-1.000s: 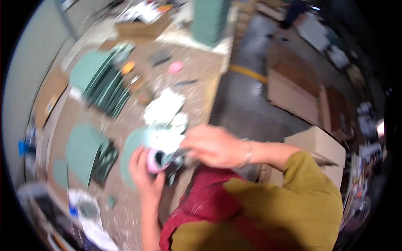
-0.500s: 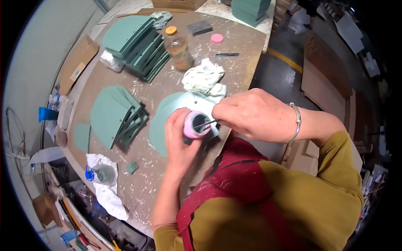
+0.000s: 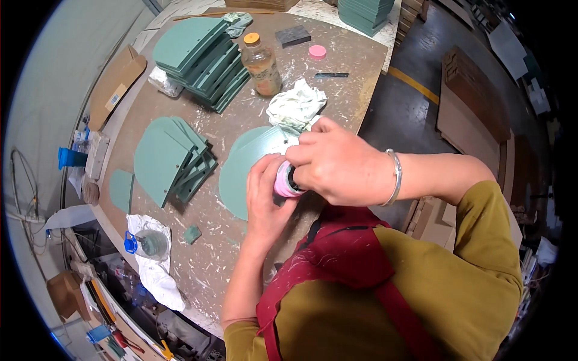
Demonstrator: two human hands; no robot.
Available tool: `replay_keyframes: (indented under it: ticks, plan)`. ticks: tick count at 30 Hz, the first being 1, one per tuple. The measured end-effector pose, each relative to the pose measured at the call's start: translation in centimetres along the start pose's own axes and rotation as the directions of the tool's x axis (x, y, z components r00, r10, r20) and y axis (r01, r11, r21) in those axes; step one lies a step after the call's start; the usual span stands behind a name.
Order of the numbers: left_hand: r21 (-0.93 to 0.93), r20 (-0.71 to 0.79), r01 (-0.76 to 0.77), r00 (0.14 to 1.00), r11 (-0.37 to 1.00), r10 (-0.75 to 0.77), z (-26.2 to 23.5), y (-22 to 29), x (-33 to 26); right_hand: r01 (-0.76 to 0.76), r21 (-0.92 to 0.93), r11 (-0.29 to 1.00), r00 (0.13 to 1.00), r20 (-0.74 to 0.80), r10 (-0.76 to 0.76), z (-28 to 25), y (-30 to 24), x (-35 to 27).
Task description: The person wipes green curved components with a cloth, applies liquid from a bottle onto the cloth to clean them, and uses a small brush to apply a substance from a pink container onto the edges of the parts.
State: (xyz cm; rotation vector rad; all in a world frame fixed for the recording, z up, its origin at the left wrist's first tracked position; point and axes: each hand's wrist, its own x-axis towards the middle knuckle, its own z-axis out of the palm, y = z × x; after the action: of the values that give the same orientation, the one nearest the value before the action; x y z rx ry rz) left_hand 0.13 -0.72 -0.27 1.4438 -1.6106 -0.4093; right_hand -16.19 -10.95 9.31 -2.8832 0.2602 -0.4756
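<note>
Head view: I have the pink container [image 3: 282, 181] clasped in the left hand [image 3: 265, 195]. The right hand [image 3: 340, 165] has just moved in over its mouth, fingers bunched, so I judge the work is now inside; what they grip, I can't tell. Beside them, a green panel [image 3: 236, 174] lies on the worktop [image 3: 201, 268].

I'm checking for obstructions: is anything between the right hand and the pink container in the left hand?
Nothing visible: the right hand is right at the pink container's mouth, partly covering it, while the left hand grips its left side. The crumpled white cloth lies beyond them.
</note>
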Motion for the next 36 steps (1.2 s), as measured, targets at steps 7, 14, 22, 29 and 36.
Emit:
replay_keyframes:
  ticks: [7,14,22,29,36]
  plan:
    - [-0.087,0.015,0.054,0.998,0.995,-0.053,0.0,-0.2,-0.3,-0.121,0.128,0.984,0.985,-0.107,0.135,-1.1,1.0,-1.1]
    - [-0.079,0.027,0.023,0.999,0.997,-0.021,0.5,0.4,-0.2,0.052,-0.205,0.977,0.989,-0.125,-0.079,1.0,-0.4,-1.0]
    - [-0.091,-0.003,0.071,0.997,0.993,-0.071,-0.1,0.3,-0.6,-0.243,0.296,0.924,0.961,-0.056,0.270,-2.6,0.8,-1.8]
    - [-0.085,0.043,0.117,0.993,0.990,-0.113,0.1,-0.1,-0.8,-0.512,0.729,0.454,0.791,0.195,0.580,-1.6,2.8,-4.4]
    - [-0.053,0.049,0.110,0.993,0.993,-0.107,0.2,0.2,-0.4,-0.524,0.674,0.521,0.835,0.284,0.472,-0.7,3.3,-6.0]
